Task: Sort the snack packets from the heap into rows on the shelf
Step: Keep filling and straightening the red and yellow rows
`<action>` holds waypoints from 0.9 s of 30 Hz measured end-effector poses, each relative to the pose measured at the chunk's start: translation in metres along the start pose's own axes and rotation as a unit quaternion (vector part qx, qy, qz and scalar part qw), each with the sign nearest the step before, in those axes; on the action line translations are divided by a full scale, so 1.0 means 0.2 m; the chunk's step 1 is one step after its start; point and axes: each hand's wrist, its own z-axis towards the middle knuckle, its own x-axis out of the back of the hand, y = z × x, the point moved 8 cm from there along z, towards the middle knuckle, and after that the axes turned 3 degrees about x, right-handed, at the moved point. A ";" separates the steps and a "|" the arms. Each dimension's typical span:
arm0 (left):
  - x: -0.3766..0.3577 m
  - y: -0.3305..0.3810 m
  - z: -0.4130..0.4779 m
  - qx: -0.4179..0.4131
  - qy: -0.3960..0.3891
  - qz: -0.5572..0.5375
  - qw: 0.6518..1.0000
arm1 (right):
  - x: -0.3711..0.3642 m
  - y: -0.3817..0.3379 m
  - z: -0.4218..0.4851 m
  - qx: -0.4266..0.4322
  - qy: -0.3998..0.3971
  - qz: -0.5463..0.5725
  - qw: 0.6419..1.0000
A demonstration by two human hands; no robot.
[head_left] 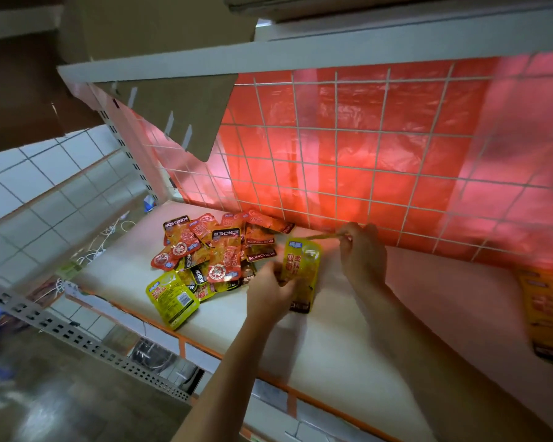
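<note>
A heap of red, orange and yellow snack packets (pixel 209 250) lies at the back left of the white shelf (pixel 348 339). My left hand (pixel 270 296) grips the lower edge of a yellow packet (pixel 300 275) held up just right of the heap. My right hand (pixel 361 250) pinches a thin packet (pixel 321 236), seen edge-on, near the wire grid. Another yellow packet (pixel 172 298) lies at the heap's front edge. A blurred orange packet (pixel 546 314) lies at the far right of the shelf.
A white wire grid backed by red plastic sheet (pixel 348 148) closes the back of the shelf. A cardboard flap (pixel 186 113) hangs from the shelf above. White cables (pixel 103 244) and a tiled wall are at the left. The shelf front has an orange edge (pixel 189 341).
</note>
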 end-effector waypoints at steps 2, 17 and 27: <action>-0.06 0.05 0.00 0.005 -0.015 -0.066 0.998 | 0.12 0.07 -0.05 -0.014 0.034 0.005 0.999; -0.64 0.46 -0.28 0.080 -0.132 -0.339 0.928 | 0.81 0.55 -0.41 -0.156 0.145 0.269 0.939; -0.92 0.76 -0.57 0.088 -0.243 -0.372 0.892 | 1.21 0.81 -0.60 -0.175 0.201 0.262 0.928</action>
